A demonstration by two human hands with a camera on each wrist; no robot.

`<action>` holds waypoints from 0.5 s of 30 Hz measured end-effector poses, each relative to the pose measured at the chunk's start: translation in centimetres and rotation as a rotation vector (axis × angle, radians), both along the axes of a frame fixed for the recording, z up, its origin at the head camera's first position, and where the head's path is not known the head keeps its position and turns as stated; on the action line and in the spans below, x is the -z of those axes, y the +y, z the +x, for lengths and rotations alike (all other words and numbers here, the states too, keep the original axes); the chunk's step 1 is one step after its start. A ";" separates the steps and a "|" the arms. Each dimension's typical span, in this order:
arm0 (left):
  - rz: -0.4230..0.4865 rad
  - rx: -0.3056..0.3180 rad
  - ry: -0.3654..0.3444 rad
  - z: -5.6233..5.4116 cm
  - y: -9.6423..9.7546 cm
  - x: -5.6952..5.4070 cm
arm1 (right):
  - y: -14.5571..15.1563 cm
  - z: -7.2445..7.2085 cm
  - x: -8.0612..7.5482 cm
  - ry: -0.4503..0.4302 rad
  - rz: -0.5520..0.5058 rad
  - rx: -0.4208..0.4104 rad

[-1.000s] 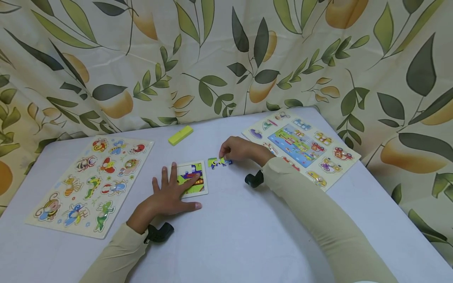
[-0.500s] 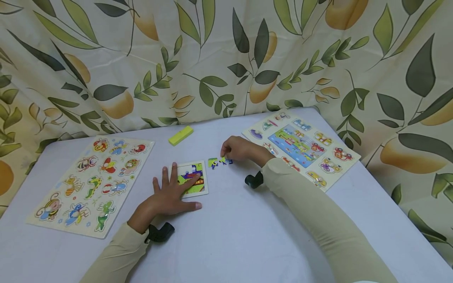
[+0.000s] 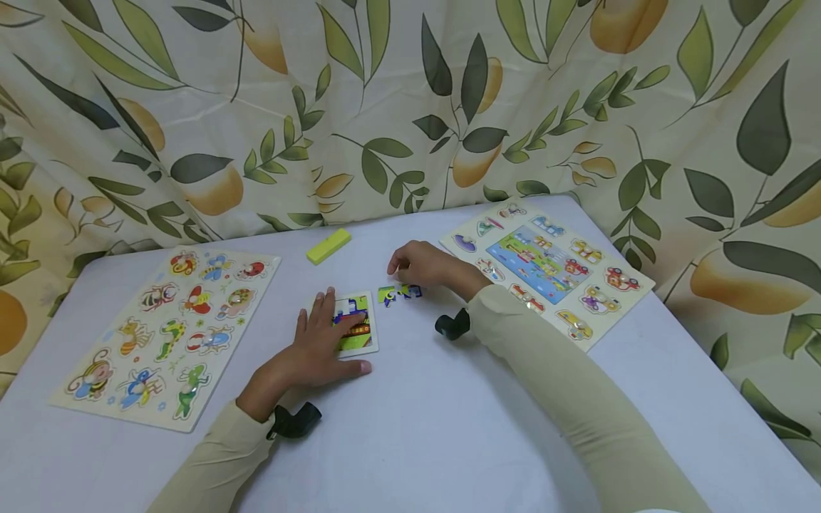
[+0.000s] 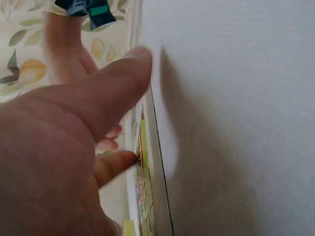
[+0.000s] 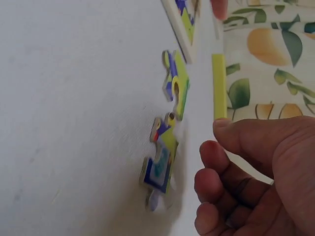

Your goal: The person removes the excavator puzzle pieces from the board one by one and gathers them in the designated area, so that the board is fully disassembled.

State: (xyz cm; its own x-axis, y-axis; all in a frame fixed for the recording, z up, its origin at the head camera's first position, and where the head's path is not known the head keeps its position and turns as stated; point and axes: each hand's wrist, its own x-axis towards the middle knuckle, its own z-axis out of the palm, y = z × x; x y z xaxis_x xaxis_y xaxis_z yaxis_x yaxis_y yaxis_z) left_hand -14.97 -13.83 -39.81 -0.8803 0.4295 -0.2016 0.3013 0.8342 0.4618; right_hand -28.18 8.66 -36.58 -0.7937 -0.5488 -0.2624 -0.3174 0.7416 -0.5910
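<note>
My left hand (image 3: 311, 354) lies with spread fingers over a small white-framed jigsaw puzzle (image 3: 358, 342) with a colourful vehicle-like picture. Its index fingertip touches the picture, and part of the puzzle is hidden beneath the hand. Beyond the frame's right side, my right hand (image 3: 425, 265) hovers just above loose jigsaw pieces. In the right wrist view, its thumb and loosely bent fingers hold nothing visible. One green and purple jigsaw piece (image 5: 181, 83) lies near the frame. Close to it are further pieces, one with a dark blue border (image 5: 156, 176), touching or overlapping.
A yellow-green block (image 3: 328, 246) lies behind the framed puzzle. At the left is a large insect peg board (image 3: 137, 370); a vehicle peg board (image 3: 558, 246) lies at the back right. All rest on a white-covered table (image 3: 417, 427) before a leaf-patterned curtain (image 3: 385, 92).
My right hand has come away from the loose pieces and shifted slightly left. My left hand has slid a little right, and its fingers have drawn closer together.
</note>
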 end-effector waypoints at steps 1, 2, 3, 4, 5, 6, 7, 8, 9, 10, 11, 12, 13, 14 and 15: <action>0.012 0.006 0.001 0.0 0.1 0.0 | -0.2 0.0 -0.1 0.010 -0.004 -0.006; 0.017 0.011 -0.001 0.0 0.2 0.1 | -0.3 0.1 -0.2 0.016 -0.011 -0.012; 0.018 0.014 -0.009 0.0 0.3 0.1 | -0.5 0.2 -0.3 0.023 -0.017 -0.019; 0.007 0.016 -0.021 0.0 0.3 0.1 | -0.7 0.2 -0.3 0.028 -0.023 -0.024; -0.012 0.018 -0.036 0.0 0.4 0.1 | -0.8 0.3 -0.3 0.032 -0.031 -0.031; -0.031 0.019 -0.049 0.0 0.5 0.2 | -0.9 0.3 -0.3 0.035 -0.038 -0.038; -0.053 0.019 -0.062 0.0 0.5 0.2 | -1.1 0.3 -0.2 0.037 -0.046 -0.045; -0.076 0.019 -0.073 -0.1 0.5 0.3 | -1.2 0.3 -0.1 0.037 -0.053 -0.055; -0.095 0.019 -0.082 -0.1 0.5 0.3 | -1.4 0.3 0.0 0.039 -0.060 -0.068; -0.109 0.020 -0.088 -0.1 0.6 0.4 | -1.5 0.3 0.0 0.037 -0.066 -0.080; -0.121 0.021 -0.090 -0.1 0.6 0.4 | -1.7 0.4 0.1 0.034 -0.074 -0.096; -0.127 0.020 -0.089 -0.1 0.6 0.4 | -1.9 0.4 0.2 0.035 -0.078 -0.113; -0.134 0.018 -0.090 -0.1 0.6 0.4 | -2.1 0.4 0.2 0.034 -0.078 -0.129; -0.135 0.018 -0.089 0.0 0.6 0.4 | -2.3 0.5 0.3 0.032 -0.077 -0.145; -0.136 0.017 -0.088 0.0 0.6 0.5 | -2.5 0.5 0.3 0.028 -0.075 -0.159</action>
